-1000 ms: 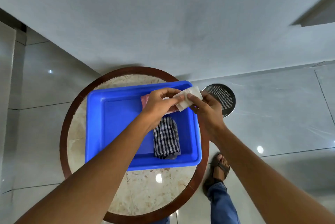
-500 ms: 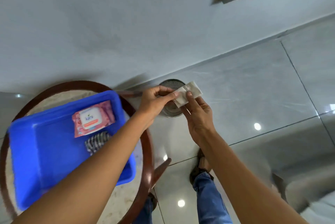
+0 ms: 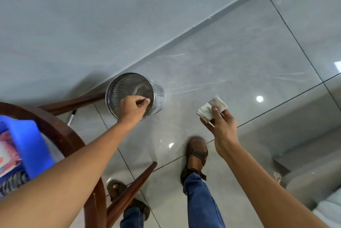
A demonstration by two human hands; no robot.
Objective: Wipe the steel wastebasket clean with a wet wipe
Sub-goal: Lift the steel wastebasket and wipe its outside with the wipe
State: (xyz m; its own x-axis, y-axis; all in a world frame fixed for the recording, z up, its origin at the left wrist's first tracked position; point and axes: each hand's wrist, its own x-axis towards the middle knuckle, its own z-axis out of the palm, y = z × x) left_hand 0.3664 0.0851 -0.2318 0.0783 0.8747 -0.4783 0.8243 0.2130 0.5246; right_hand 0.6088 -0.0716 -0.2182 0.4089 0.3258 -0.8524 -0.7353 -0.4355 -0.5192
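The steel mesh wastebasket (image 3: 158,96) stands on the grey tiled floor by the wall, its mouth facing me. My left hand (image 3: 133,107) hovers over the near right part of its rim, fingers curled in and thumb against forefinger. I cannot tell whether it touches the rim. My right hand (image 3: 222,124) is out to the right of the basket, well apart from it. It pinches a folded white wet wipe (image 3: 210,107) between thumb and fingers.
A round wooden-rimmed table (image 3: 60,135) is at the left, with splayed legs (image 3: 129,189) reaching toward the basket. On it sits a blue tray (image 3: 27,141) holding a pink wipes pack (image 3: 7,155) and a checked cloth (image 3: 11,181). My sandalled feet (image 3: 196,152) stand below.
The view swung right and down from the table to the floor. My hands parted: the left let go of the wipe and moved over the wastebasket, and the right kept the wipe.
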